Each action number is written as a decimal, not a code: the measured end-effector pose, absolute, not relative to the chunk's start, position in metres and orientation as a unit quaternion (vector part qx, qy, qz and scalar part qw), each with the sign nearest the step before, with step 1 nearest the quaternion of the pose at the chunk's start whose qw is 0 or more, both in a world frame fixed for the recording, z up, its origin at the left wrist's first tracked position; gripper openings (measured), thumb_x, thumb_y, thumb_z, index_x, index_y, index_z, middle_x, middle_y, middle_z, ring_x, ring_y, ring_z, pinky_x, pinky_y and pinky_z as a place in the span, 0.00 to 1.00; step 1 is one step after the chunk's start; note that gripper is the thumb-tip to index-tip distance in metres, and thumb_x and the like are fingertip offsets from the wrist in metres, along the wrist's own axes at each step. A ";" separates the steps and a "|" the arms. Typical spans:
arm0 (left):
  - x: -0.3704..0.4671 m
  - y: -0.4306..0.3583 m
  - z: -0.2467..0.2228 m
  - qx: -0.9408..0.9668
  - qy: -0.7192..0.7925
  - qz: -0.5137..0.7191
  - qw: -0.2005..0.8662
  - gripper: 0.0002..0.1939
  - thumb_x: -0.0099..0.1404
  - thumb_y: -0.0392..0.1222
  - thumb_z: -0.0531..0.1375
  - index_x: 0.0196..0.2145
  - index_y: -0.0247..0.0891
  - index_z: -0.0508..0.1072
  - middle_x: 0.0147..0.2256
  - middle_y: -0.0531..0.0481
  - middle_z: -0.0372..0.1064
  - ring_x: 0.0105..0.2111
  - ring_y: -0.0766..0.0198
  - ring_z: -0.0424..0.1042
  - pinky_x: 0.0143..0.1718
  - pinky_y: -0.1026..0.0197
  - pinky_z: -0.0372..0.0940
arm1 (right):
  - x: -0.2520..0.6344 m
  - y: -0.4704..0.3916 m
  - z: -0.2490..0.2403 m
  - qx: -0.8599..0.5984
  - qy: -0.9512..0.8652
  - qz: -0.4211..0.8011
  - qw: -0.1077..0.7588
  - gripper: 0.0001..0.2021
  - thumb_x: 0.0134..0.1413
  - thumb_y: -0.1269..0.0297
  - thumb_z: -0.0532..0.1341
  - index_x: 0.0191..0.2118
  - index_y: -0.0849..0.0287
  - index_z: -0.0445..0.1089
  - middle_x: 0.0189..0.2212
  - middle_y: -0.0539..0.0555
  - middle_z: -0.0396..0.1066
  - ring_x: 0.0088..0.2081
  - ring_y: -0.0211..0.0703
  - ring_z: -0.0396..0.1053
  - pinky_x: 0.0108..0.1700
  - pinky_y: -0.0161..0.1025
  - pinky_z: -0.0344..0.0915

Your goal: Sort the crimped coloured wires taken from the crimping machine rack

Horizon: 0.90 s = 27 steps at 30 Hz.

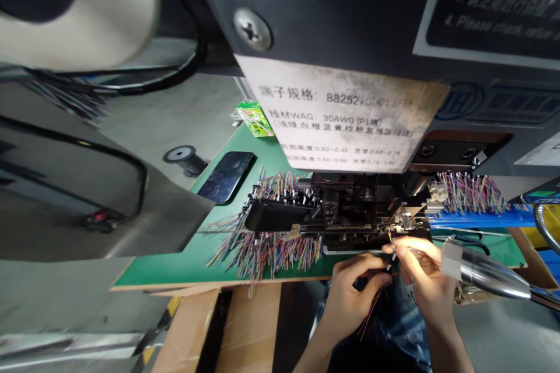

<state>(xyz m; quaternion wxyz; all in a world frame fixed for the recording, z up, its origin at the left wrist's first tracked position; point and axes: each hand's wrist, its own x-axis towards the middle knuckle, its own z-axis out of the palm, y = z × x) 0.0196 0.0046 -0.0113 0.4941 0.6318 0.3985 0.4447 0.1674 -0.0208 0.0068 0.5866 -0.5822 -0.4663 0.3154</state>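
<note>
Left hand (356, 287) and right hand (424, 271) both pinch thin coloured wires (371, 312) close together, apparently to steady their tips beside the terminal-crimping machine (350, 17).

The lamp head (494, 275) is smooth, shiny metal, and so is the big screw (252, 29). The label (350, 128) is paper with grubby smudges. The phone (225, 178) has a glossy, glassy face. The thin wires (301, 250) look plastic-coated. The worktop (175, 268) is smooth and mostly dull, the jeans (400, 329) are cloth, and the box (251, 326) is brown cardboard.
</note>
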 end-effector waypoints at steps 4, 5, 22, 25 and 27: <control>0.019 0.004 -0.012 0.631 0.402 0.443 0.493 0.05 0.64 0.35 0.67 0.33 0.40 0.84 0.30 0.50 0.83 0.28 0.62 0.79 0.33 0.66 0.75 | 0.166 -0.021 0.008 -0.595 -0.459 0.313 0.581 0.09 0.67 0.58 0.66 0.38 0.52 0.85 0.32 0.54 0.85 0.30 0.50 0.81 0.33 0.45 0.80; 0.019 0.004 -0.012 0.631 0.405 0.441 0.493 0.05 0.64 0.35 0.67 0.33 0.40 0.84 0.30 0.50 0.83 0.28 0.62 0.79 0.33 0.66 0.75 | 0.166 -0.020 0.009 -0.598 -0.463 0.309 0.577 0.10 0.67 0.58 0.66 0.38 0.53 0.85 0.32 0.55 0.85 0.30 0.50 0.81 0.32 0.45 0.79; 0.019 0.003 -0.011 0.606 0.403 0.434 0.531 0.05 0.66 0.38 0.66 0.33 0.40 0.83 0.30 0.49 0.81 0.31 0.59 0.82 0.33 0.66 0.75 | 0.177 -0.013 -0.003 -0.554 -0.507 0.344 0.564 0.08 0.68 0.57 0.68 0.43 0.51 0.86 0.37 0.55 0.87 0.22 0.43 0.75 0.25 0.39 0.74; 0.015 0.003 -0.009 0.607 0.401 0.435 0.530 0.05 0.65 0.38 0.67 0.33 0.40 0.84 0.30 0.49 0.82 0.30 0.60 0.81 0.32 0.66 0.74 | 0.174 -0.016 0.002 -0.577 -0.487 0.344 0.558 0.09 0.68 0.57 0.67 0.43 0.51 0.85 0.37 0.55 0.87 0.24 0.44 0.75 0.26 0.41 0.73; 0.009 0.004 -0.006 0.609 0.398 0.433 0.533 0.04 0.64 0.38 0.68 0.32 0.40 0.84 0.29 0.50 0.82 0.28 0.61 0.80 0.31 0.66 0.72 | 0.174 -0.017 0.008 -0.585 -0.502 0.318 0.551 0.07 0.67 0.59 0.67 0.43 0.51 0.84 0.35 0.54 0.85 0.26 0.45 0.75 0.30 0.41 0.72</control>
